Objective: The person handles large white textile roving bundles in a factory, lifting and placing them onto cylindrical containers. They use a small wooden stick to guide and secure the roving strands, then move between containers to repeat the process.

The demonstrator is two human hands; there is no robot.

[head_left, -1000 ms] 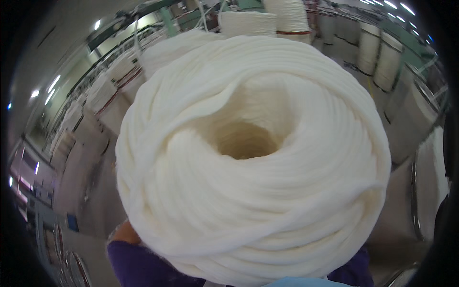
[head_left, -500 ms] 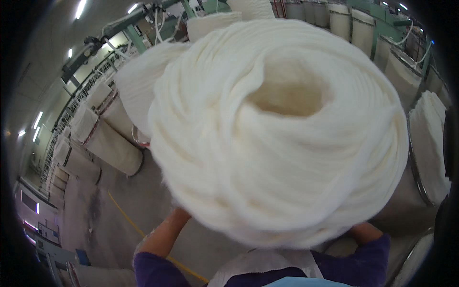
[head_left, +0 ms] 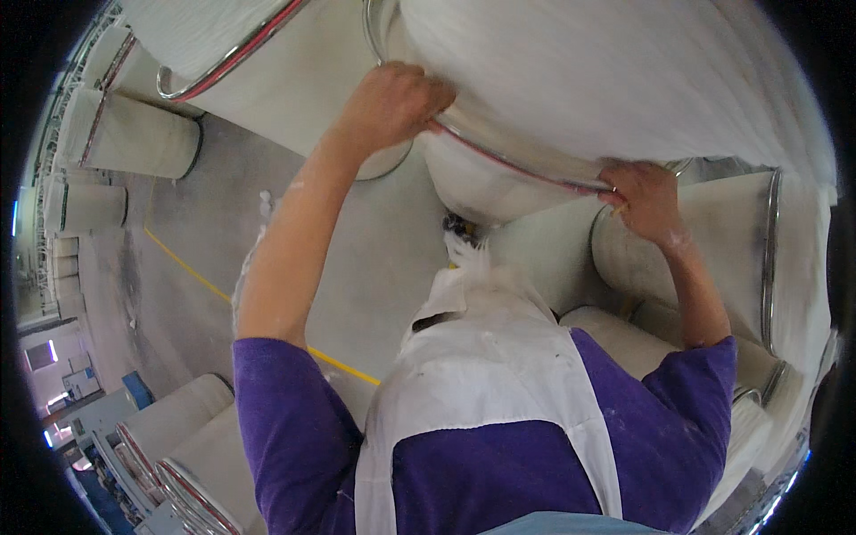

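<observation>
Both of my hands grip the metal rim point(head_left: 522, 169) of a tall white sliver can point(head_left: 473, 185), which stands in front of me. My left hand point(head_left: 397, 102) is wrapped over the rim on the left side. Farther right, my right hand point(head_left: 646, 201) closes round the same rim. Above the rim bulges a large mass of soft white fibre sliver point(head_left: 615, 71), blurred and cut off by the top of the picture. Some of my fingertips are hidden behind the rim and the fibre.
Another filled can point(head_left: 267, 98) stands close at the left, with more cans point(head_left: 143, 134) beyond. Several cans crowd the right, one point(head_left: 695, 250) beside my right forearm. A yellow line point(head_left: 187, 266) crosses the grey floor. More cans point(head_left: 183, 423) lie at the lower left.
The view has tilted downward, and the coiled top of the sliver has shifted up out of the picture. My hands, hidden behind the sliver before, now show on the rim.
</observation>
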